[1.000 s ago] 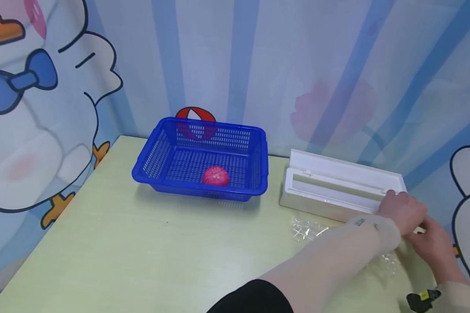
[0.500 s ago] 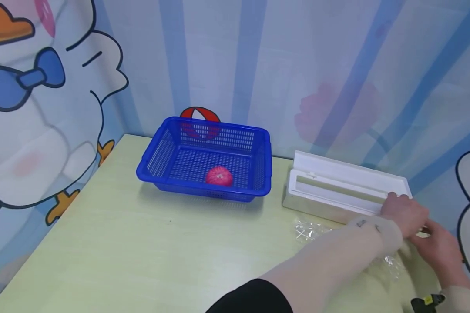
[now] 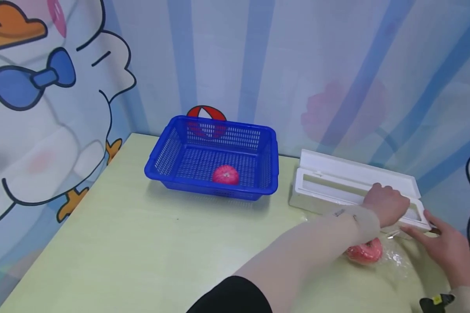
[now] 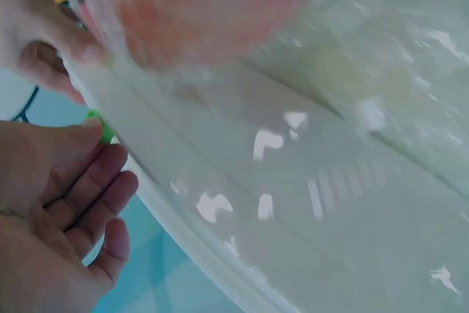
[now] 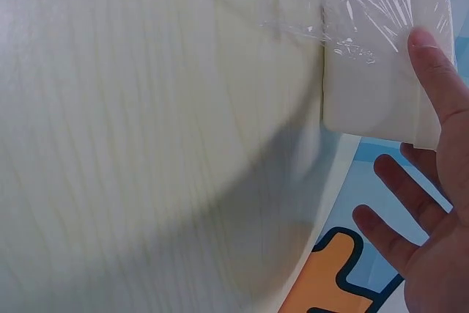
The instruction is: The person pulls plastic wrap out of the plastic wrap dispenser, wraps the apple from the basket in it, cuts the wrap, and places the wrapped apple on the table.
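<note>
The white plastic-wrap dispenser box (image 3: 321, 204) lies at the table's back right, its long lid (image 3: 356, 171) tilted up. My left hand (image 3: 385, 204) is over the slotted top towards its right end. In the left wrist view, thumb and finger of that left hand (image 4: 66, 196) pinch a small green slider cutter (image 4: 101, 127) at the box's edge. My right hand (image 3: 446, 248) grips the right end, thumb on the front face and a finger behind. A red apple-like fruit (image 3: 365, 252) under clear film (image 3: 395, 258) lies before the box, partly hidden by my left forearm.
A blue plastic basket (image 3: 211, 191) with a pink-red round fruit (image 3: 225, 174) inside stands left of the box. A patterned cloth wall (image 3: 286, 87) borders the pale wooden table (image 3: 160, 256) behind and at the sides.
My left hand has moved left along the box from its right end, and the film-covered fruit has come into sight below the forearm. The right hand stays at the box's end.
</note>
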Available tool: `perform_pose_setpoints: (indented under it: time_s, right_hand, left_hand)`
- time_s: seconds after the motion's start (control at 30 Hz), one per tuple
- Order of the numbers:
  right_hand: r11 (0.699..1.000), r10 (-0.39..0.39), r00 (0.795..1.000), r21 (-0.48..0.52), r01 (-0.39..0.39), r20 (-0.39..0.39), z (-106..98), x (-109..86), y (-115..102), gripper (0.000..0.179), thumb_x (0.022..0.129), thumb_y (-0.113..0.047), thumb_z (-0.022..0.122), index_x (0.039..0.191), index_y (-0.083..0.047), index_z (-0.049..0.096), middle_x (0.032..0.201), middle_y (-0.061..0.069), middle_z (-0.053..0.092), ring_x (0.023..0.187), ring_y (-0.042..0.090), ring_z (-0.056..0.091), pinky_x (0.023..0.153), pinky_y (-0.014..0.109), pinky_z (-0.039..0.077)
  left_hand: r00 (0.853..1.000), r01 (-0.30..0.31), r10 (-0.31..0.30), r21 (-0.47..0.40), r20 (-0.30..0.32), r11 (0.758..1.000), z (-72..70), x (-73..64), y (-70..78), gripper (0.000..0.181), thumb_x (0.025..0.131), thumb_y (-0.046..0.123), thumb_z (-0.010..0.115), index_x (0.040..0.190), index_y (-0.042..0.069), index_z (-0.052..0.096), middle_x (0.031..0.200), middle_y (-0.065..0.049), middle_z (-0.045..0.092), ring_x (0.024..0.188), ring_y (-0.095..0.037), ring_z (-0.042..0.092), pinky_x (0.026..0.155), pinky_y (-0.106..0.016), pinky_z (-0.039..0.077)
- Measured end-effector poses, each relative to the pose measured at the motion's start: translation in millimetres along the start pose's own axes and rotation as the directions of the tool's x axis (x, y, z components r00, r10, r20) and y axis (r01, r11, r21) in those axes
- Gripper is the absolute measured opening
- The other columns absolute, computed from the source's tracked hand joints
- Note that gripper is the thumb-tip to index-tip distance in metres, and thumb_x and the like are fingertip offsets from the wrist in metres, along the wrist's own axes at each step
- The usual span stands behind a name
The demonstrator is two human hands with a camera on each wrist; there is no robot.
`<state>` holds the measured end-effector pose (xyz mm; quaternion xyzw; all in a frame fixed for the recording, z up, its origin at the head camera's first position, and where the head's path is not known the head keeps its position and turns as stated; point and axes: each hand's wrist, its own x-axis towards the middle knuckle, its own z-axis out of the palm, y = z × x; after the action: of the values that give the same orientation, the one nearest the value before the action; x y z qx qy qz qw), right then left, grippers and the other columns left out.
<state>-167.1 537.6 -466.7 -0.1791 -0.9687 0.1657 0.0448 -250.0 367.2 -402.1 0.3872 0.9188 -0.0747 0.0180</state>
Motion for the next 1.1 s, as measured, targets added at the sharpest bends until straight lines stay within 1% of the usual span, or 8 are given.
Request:
perform_pose_setpoints:
  time_s: [0.07, 0.17, 0.27, 0.43, 0.57, 0.67, 0.83, 1.1]
  right_hand:
    - [1.0, -0.014, 1.0, 0.015, 0.014, 0.0, -1, 1.3, 0, 0.104, 0.1, -0.063, 0.066, 0.163, 0.006, 0.021, 0.147, 0.051, 0.037, 0.125, 0.068, 0.044, 0.098, 0.076, 0.044]
    - [0.999, -0.028, 1.0, 0.026, 0.028, -0.002, -2, 2.9, 0, 0.103, 0.101, -0.061, 0.067, 0.162, 0.008, 0.021, 0.146, 0.052, 0.037, 0.124, 0.069, 0.045, 0.096, 0.076, 0.044]
    - [0.999, -0.04, 0.999, 0.027, 0.04, -0.005, -2, 4.5, 0, 0.105, 0.1, -0.061, 0.068, 0.162, 0.01, 0.021, 0.145, 0.052, 0.038, 0.122, 0.068, 0.046, 0.093, 0.076, 0.045]
    - [0.998, -0.053, 0.999, 0.021, 0.053, -0.015, -3, 8.1, -4, 0.104, 0.1, -0.06, 0.068, 0.161, 0.01, 0.022, 0.147, 0.051, 0.037, 0.123, 0.068, 0.046, 0.095, 0.076, 0.045]
    - [0.999, -0.044, 0.999, 0.013, 0.044, -0.007, -5, 9.1, -7, 0.106, 0.099, -0.061, 0.068, 0.16, 0.012, 0.021, 0.147, 0.051, 0.037, 0.122, 0.068, 0.046, 0.094, 0.075, 0.047]
    - [0.999, -0.031, 0.999, 0.005, 0.031, 0.01, -4, 9.2, -5, 0.109, 0.099, -0.064, 0.068, 0.16, 0.012, 0.019, 0.146, 0.051, 0.037, 0.121, 0.067, 0.046, 0.091, 0.073, 0.048]
    - [1.0, -0.023, 1.0, -0.006, 0.023, 0.019, 0, 8.4, -1, 0.11, 0.099, -0.066, 0.065, 0.162, 0.008, 0.015, 0.146, 0.051, 0.037, 0.12, 0.067, 0.047, 0.085, 0.069, 0.051]
    - [0.999, -0.038, 0.999, 0.012, 0.038, 0.021, 3, 6.7, -3, 0.108, 0.099, -0.064, 0.066, 0.162, 0.009, 0.017, 0.143, 0.052, 0.039, 0.117, 0.066, 0.05, 0.075, 0.062, 0.055]
  left_hand:
    - [1.0, -0.007, 0.007, 0.011, -0.007, 1.0, 0.9, -6.4, -12.3, 0.03, 0.117, 0.035, 0.043, 0.135, 0.048, 0.063, 0.136, 0.028, 0.062, 0.124, 0.003, 0.054, 0.105, -0.025, 0.037]
    - [1.0, -0.024, 0.024, 0.025, -0.014, 0.999, 1.8, -18.6, -32.1, 0.032, 0.117, 0.031, 0.042, 0.135, 0.045, 0.064, 0.136, 0.025, 0.064, 0.123, 0.001, 0.055, 0.103, -0.025, 0.037]
    - [0.999, -0.032, 0.032, 0.028, -0.016, 0.999, 3.9, -32.1, -52.5, 0.031, 0.116, 0.028, 0.043, 0.134, 0.042, 0.065, 0.135, 0.021, 0.065, 0.122, -0.001, 0.056, 0.101, -0.025, 0.037]
    - [1.0, -0.016, 0.017, 0.026, -0.023, 1.0, 4.2, -54.2, -88.9, 0.029, 0.115, 0.023, 0.048, 0.13, 0.037, 0.069, 0.131, 0.017, 0.068, 0.118, -0.005, 0.059, 0.099, -0.026, 0.038]
    - [1.0, -0.003, 0.004, 0.044, -0.025, 0.999, 5.3, -71.4, -112.9, 0.028, 0.113, 0.019, 0.051, 0.126, 0.034, 0.071, 0.127, 0.014, 0.071, 0.115, -0.008, 0.061, 0.097, -0.028, 0.04]
    - [0.999, 0.006, -0.004, 0.055, -0.036, 0.998, 7.6, -82.7, -124.5, 0.028, 0.112, 0.018, 0.052, 0.125, 0.032, 0.072, 0.126, 0.012, 0.072, 0.113, -0.009, 0.062, 0.095, -0.028, 0.041]
    - [0.998, 0.016, -0.012, 0.064, -0.061, 0.998, 10.6, -96.0, -135.3, 0.029, 0.112, 0.016, 0.052, 0.123, 0.031, 0.074, 0.124, 0.01, 0.073, 0.109, -0.01, 0.063, 0.094, -0.029, 0.043]
    - [0.997, 0.073, -0.071, 0.088, -0.025, 0.993, 12.7, -112.8, -151.2, 0.032, 0.113, 0.015, 0.049, 0.125, 0.03, 0.074, 0.125, 0.01, 0.073, 0.111, -0.011, 0.063, 0.099, -0.031, 0.046]
